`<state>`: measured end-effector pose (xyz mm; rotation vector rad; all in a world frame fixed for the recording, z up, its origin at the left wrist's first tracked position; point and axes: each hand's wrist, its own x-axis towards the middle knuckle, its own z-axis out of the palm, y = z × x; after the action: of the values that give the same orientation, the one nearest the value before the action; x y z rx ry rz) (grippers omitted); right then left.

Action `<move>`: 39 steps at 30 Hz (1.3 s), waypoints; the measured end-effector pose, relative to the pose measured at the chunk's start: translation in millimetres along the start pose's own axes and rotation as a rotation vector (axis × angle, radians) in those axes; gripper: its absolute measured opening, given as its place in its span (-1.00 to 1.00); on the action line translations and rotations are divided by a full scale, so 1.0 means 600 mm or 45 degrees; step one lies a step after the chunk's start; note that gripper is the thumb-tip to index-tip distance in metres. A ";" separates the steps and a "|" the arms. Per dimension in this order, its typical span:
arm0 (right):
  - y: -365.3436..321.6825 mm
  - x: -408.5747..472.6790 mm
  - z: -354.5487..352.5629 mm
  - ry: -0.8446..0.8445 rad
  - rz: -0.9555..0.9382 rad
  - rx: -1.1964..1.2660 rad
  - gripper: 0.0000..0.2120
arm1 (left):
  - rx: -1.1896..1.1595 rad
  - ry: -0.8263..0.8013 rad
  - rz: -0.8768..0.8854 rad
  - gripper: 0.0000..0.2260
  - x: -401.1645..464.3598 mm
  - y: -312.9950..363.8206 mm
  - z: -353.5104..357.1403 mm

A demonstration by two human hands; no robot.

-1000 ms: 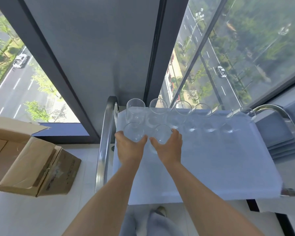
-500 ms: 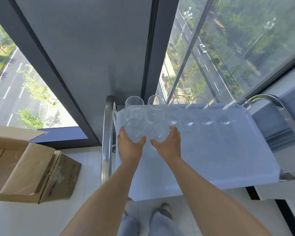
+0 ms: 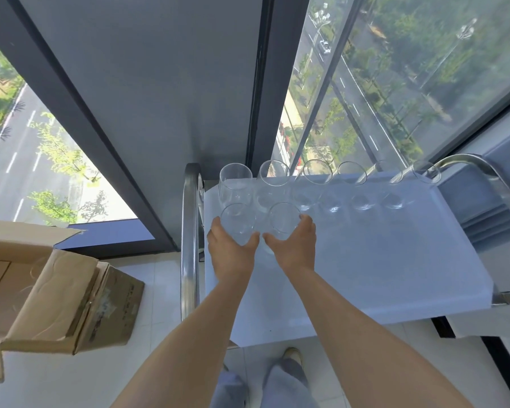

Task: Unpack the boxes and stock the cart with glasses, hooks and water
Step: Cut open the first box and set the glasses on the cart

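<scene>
Glass is what the work turns on for now: two clear stemless glasses stand side by side at the near left of the cart's top, beginning a second row. The left hand (image 3: 229,251) curls round the left glass (image 3: 238,222), and the right hand (image 3: 294,248) curls round the right glass (image 3: 283,220); both are grasping, and the two glasses look to be touching or very nearly so. Whether their bases are fully down on the surface I cannot tell.

Just behind them runs a back row of six glasses (image 3: 331,188) along the far edge, upright and close together, all empty. So the glass part of the job appears well begun: eight on the cart counting the two in hand, with most of the white surface (image 3: 380,260) bare in front and to the right.

No hooks and no water show anywhere on the cart (image 3: 190,231), so by this view those parts are not yet done. A lower shelf, if there is one, is hidden.

On the floor to the left lies an opened cardboard box (image 3: 71,301), flaps spread; its inside is turned away, so what remains in it cannot be made out. Part of another box flap (image 3: 18,240) sits beyond it.
</scene>
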<state>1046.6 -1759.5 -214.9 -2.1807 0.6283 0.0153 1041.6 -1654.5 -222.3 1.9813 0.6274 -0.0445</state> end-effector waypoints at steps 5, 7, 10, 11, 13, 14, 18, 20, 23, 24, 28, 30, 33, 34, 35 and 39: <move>0.003 -0.018 -0.012 -0.077 0.054 -0.008 0.02 | 0.095 -0.104 -0.006 -0.15 -0.004 -0.006 -0.011; 0.005 -0.035 -0.020 -0.077 0.080 -0.022 -0.05 | 0.197 -0.191 -0.053 -0.13 -0.008 -0.012 -0.017; 0.008 -0.065 -0.030 -0.035 0.086 -0.095 -0.22 | 0.438 -0.394 -0.111 -0.27 -0.021 -0.020 -0.035; 0.008 -0.078 -0.032 -0.021 0.072 -0.149 -0.32 | 0.552 -0.467 -0.063 -0.36 -0.030 -0.021 -0.045; 0.008 -0.106 -0.036 -0.027 -0.006 -0.298 -0.53 | 0.802 -0.562 0.161 -0.55 -0.049 -0.019 -0.069; 0.006 -0.119 -0.037 -0.052 -0.066 -0.369 -0.60 | 0.902 -0.576 0.290 -0.61 -0.057 -0.017 -0.082; -0.019 -0.166 -0.036 -0.132 -0.379 -0.478 -0.69 | 0.942 -0.455 0.563 -0.69 -0.085 -0.004 -0.143; -0.037 -0.194 -0.035 -0.150 -0.484 -0.479 -0.69 | 0.873 -0.329 0.584 -0.72 -0.103 -0.001 -0.182; -0.062 -0.246 -0.025 -0.191 -0.612 -0.481 -0.69 | 0.891 -0.229 0.601 -0.83 -0.136 -0.017 -0.253; -0.070 -0.269 -0.018 -0.214 -0.641 -0.471 -0.71 | 0.922 -0.211 0.598 -0.86 -0.147 -0.028 -0.281; -0.097 -0.363 0.034 -0.376 -0.756 -0.461 -0.82 | 1.046 -0.160 0.511 -0.81 -0.165 -0.101 -0.398; -0.113 -0.406 0.067 -0.435 -0.816 -0.478 -0.73 | 1.095 -0.134 0.446 -0.78 -0.165 -0.136 -0.455; -0.140 -0.466 0.128 -0.491 -0.873 -0.494 -0.68 | 1.211 -0.112 0.422 -0.78 -0.158 -0.185 -0.537; -0.150 -0.486 0.153 -0.509 -0.882 -0.505 -0.69 | 1.250 -0.105 0.422 -0.77 -0.152 -0.203 -0.566; -0.162 -0.503 0.179 -0.526 -0.892 -0.515 -0.70 | 1.289 -0.101 0.423 -0.76 -0.142 -0.222 -0.595; -0.219 -0.565 0.294 -0.577 -0.894 -0.566 -0.71 | 1.399 -0.128 0.424 -0.77 -0.093 -0.305 -0.720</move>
<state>843.9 -1414.9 -156.8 -2.5892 -0.4495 0.2901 811.2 -1249.0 -146.8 3.0911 0.1715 -0.3424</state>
